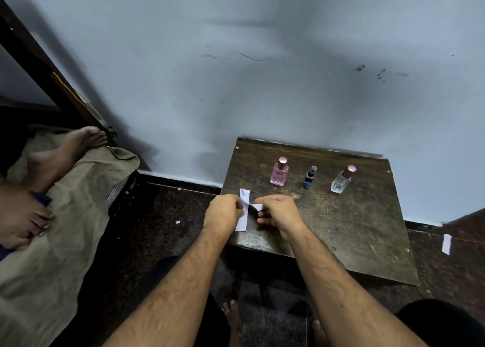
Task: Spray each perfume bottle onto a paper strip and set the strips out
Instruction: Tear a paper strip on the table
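While a person's bare feet (65, 152) rest on a tan sheet (60, 215) at the far left, both hands work at the near left corner of a small dark wooden table (354, 231). On the dark floor (162, 241) between the sheet and the table lies a tiny white scrap (178, 222).

At the table corner, the left hand (223, 214) has its fingers curled, and they pinch a white paper piece (243, 210). The paper stands up past the fingers at the far end and hangs down flat toward the near edge of the table. Just to the right, the right hand (278, 214) pinches a smaller white bit (258, 207) of the same paper with its thumb and fingers. The two hands are very close, with a dark gap in the paper between them. It looks torn there, but I cannot tell for sure.

Farther back on the table, three bottles stand upright in a row, well apart from each other. The pink bottle (279, 172) with a pink cap is on the left. The small blue bottle (308, 177) with a dark top is in the middle. The clear bottle (342, 180) with a pink cap is on the right.

Off the table, far right on the floor, lies a white paper strip (446, 244). A pale blue wall (262, 84) stands behind it all.
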### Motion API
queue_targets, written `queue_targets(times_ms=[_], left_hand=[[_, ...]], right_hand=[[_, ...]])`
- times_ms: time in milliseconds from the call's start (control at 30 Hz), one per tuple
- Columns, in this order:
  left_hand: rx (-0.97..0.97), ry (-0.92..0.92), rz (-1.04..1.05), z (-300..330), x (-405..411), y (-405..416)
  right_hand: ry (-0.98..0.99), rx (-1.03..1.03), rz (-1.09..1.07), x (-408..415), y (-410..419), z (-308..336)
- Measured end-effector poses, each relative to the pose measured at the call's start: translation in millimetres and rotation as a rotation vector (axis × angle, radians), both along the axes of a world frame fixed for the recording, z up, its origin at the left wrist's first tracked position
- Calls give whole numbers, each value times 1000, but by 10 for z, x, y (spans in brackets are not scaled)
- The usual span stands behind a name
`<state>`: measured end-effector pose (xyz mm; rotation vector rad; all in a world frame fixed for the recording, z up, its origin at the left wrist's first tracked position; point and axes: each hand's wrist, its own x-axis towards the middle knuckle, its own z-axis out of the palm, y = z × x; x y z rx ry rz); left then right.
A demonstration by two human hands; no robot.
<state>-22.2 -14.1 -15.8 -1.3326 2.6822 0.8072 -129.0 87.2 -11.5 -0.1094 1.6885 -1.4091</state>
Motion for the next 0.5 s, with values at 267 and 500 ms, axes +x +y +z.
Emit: queue_targets(times_ms=[267,500], left_hand=[[0,-16,-117,-124,19,-78],[-135,-48,-193,-156,43,-7]], right_hand=[[707,117,251,-49,25,-66],[1208,301,371,-103,-174,517]])
